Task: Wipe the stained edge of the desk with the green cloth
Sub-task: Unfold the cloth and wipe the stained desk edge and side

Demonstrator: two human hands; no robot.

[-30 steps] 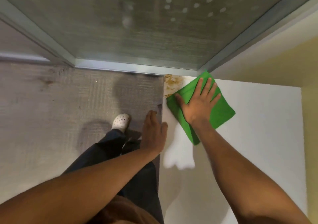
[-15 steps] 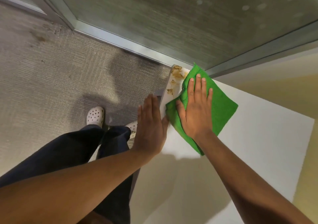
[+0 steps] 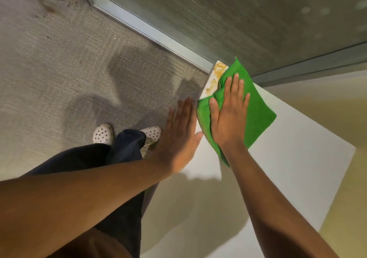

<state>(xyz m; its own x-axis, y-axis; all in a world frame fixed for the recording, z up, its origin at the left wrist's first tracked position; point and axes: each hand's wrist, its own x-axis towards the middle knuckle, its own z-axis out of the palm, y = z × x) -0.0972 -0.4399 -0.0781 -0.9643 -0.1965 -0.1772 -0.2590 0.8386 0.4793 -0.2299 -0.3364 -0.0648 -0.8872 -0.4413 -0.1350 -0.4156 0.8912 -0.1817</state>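
Right grip (image 3: 228, 115) flat, fingers spread, pressing the green cloth (image 3: 256, 109) on the bench (image 3: 288, 168) corner by the stain (image 3: 215, 77) on its edge. Left grip (image 3: 178, 136) flat and empty, fingers together, at the bench edge beside the cloth. Carpet (image 3: 59, 69) and white shoes (image 3: 103, 133) below.
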